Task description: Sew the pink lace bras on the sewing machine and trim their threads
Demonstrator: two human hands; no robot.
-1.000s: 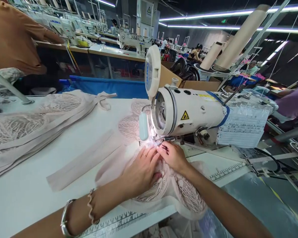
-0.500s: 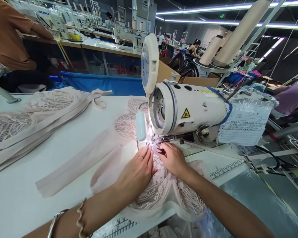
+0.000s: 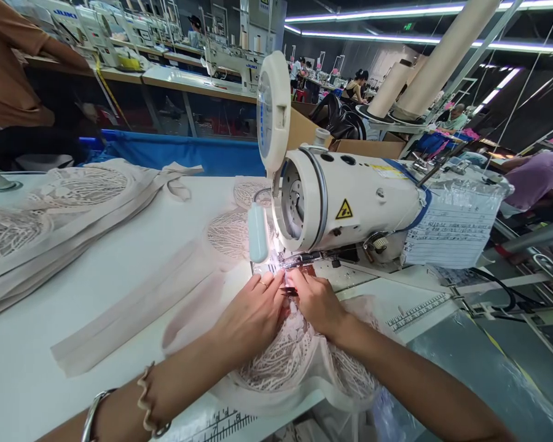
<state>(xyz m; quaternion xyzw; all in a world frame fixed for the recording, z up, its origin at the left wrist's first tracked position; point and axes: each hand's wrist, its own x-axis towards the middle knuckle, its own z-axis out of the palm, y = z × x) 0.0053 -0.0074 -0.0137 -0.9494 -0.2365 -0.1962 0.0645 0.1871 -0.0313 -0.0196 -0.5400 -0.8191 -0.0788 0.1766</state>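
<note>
We judge the sewing partway: lace cloth [image 3: 283,362] lies left of the sewing machine [image 3: 354,196], with more, seemingly unfinished, in front, where our left hand [image 3: 252,312] presses it, fingers extended, grip unclear, and our right hand [image 3: 317,302] curls around dark snips [image 3: 289,291].

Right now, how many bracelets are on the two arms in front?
2, both around the left forearm: a wavy bracelet nearer the left hand, and a silver bracelet farther up. More may be hidden past the picture's edge.
</note>
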